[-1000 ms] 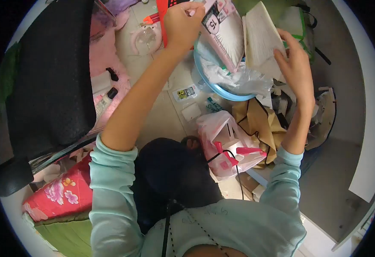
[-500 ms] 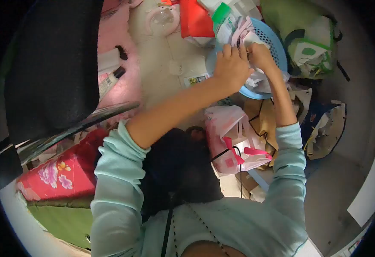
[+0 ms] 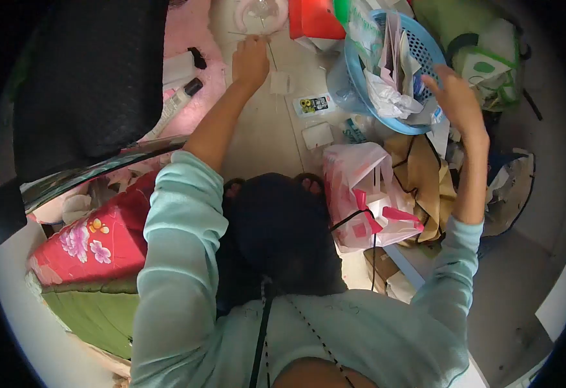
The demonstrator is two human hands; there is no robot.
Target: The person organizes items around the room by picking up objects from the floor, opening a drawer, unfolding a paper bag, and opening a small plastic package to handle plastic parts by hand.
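Note:
My left hand is over the tiled floor, its fingers closed around a thin stick-like thing that I cannot make out well. Just beyond it lies a round pink object with a clear centre. At the right rim of the blue basket, my right hand is held with fingers apart and nothing in it. Inside the basket stand a pink-edged notebook, crumpled white paper and a green-and-clear packet.
A pink-and-white plastic bag stands before my knees, with a brown cloth bag beside it. A green bag sits at the upper right. To the left are a black chair, pink fur and a red floral box.
The notebook and loose pages went from my hands into the basket. My left hand has moved away left, over the floor; my right hand has drawn back to the basket's right side.

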